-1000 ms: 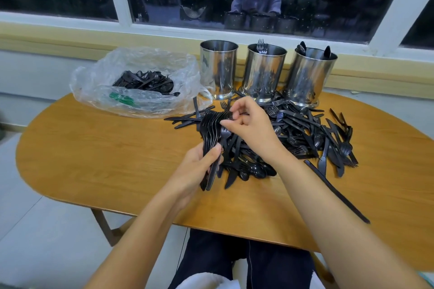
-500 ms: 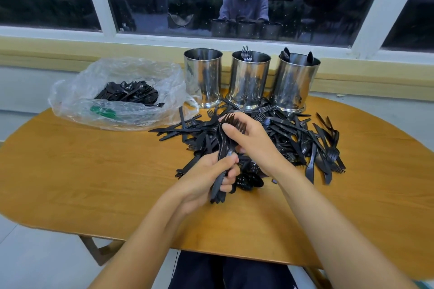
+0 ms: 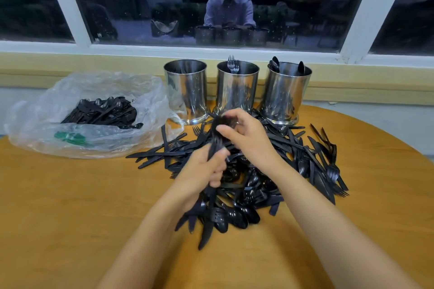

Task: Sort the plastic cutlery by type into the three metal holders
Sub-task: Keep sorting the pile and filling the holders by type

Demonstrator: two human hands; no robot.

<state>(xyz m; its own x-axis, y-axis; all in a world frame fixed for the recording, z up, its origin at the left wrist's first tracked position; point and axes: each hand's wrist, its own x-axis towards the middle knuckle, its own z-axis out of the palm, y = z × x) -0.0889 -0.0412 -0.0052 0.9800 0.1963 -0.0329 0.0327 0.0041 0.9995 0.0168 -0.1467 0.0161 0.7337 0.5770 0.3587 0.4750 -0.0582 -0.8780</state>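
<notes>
The wooden surface (image 3: 70, 206) carries a plastic bag (image 3: 105, 84) of cutlery at left, a loose black pile (image 3: 296, 157) in the middle, and three metal holders (image 3: 185, 91) behind; forks (image 3: 232, 64) show in the middle holder (image 3: 237, 96), spoons (image 3: 274, 64) in the right holder (image 3: 285, 96). Over the pile, the left hand (image 3: 204, 171) grips a bundle (image 3: 215, 141) by its handles; the right hand (image 3: 246, 141) curls over its blurred heads. Squaring the heads first should let it drop in cleanly.
</notes>
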